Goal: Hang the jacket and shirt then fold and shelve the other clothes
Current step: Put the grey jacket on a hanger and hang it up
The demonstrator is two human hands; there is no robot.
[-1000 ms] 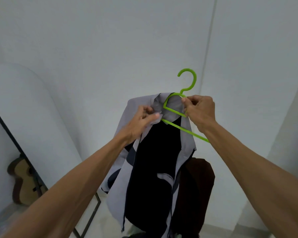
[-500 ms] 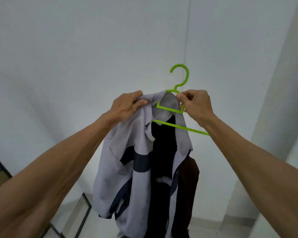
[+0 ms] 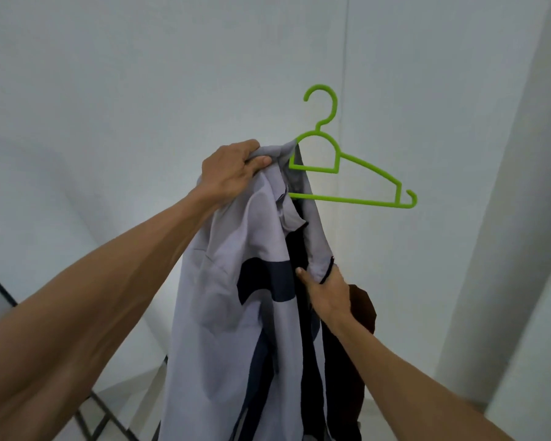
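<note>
The step in hand is the first one, getting the jacket onto its hanger, and it is about half done. The grey jacket, with dark navy panels and a black lining, hangs in the air in front of a white wall, held up by both hands and touching nothing else that can be made out. The left hand clenches the fabric at the collar and near shoulder, fingers curled tight round a bunch of cloth. The green plastic hanger has one arm pushed inside that shoulder, while its other arm and notched end stick out bare to the right and its hook stands free above, caught on no rail. Whether the left hand also pinches the hanger through the cloth cannot be told. The right hand sits lower, fingers and thumb closed on the jacket's front edge beside the zip. Behind it is a dark brown shape, too hidden to name, and a black metal frame shows at the lower left. The next move likely calls for the right hand to lift that free side over the bare hanger arm while the left keeps the collar from sliding off.
</note>
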